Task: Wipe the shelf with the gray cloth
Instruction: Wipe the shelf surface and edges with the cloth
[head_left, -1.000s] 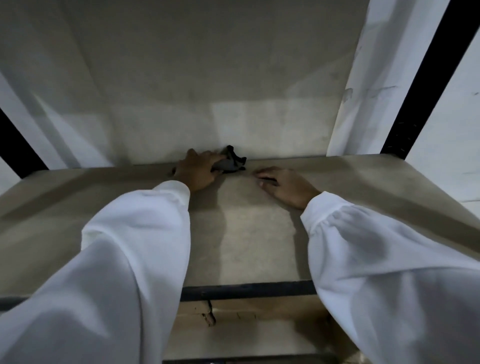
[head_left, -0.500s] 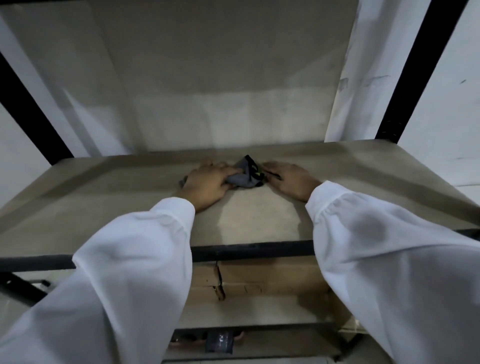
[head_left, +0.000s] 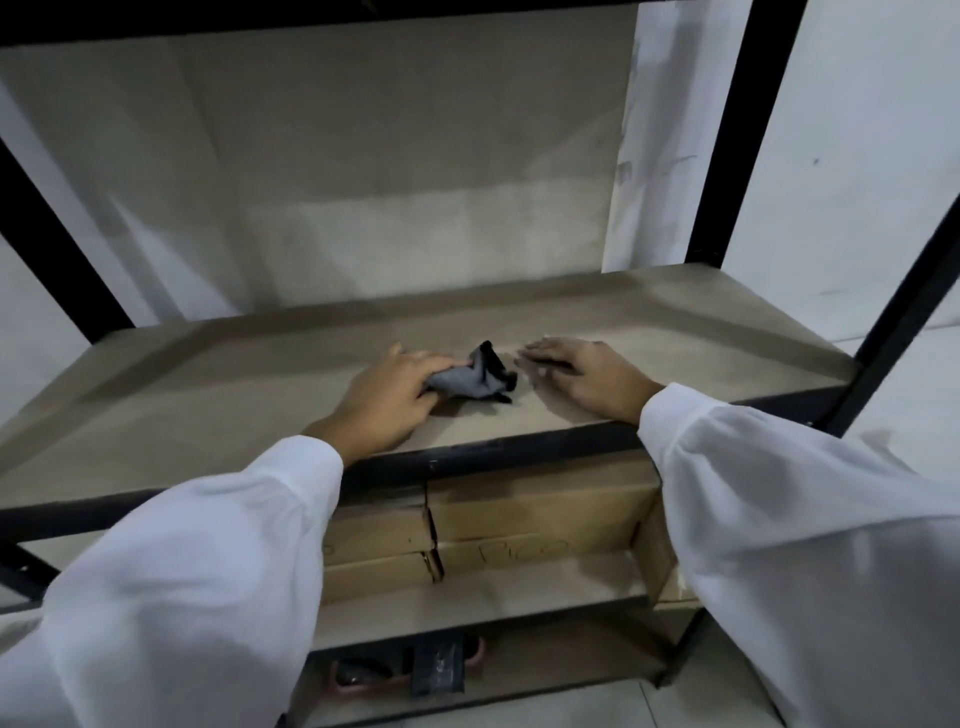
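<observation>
One gray cloth (head_left: 475, 376). Two hands, the left hand (head_left: 387, 400) and the right hand (head_left: 587, 376), and two white sleeves, the left sleeve (head_left: 182, 571) and the right sleeve (head_left: 805, 519). Three shelf boards in tiers: the upper shelf (head_left: 208, 389), the middle shelf (head_left: 493, 592) and the lowest shelf (head_left: 561, 660). Three black uprights: the left upright (head_left: 47, 249), the rear right upright (head_left: 727, 130) and the front right upright (head_left: 904, 291). At least two cardboard boxes side by side, the left box (head_left: 379, 525) and the right box (head_left: 540, 512); the seams leave the full count unclear. One dark object (head_left: 436, 667), too dim to name

The gray cloth (head_left: 470, 379) is being gripped by the left hand (head_left: 387, 400). The right hand (head_left: 587, 376) is being held flat.
</observation>
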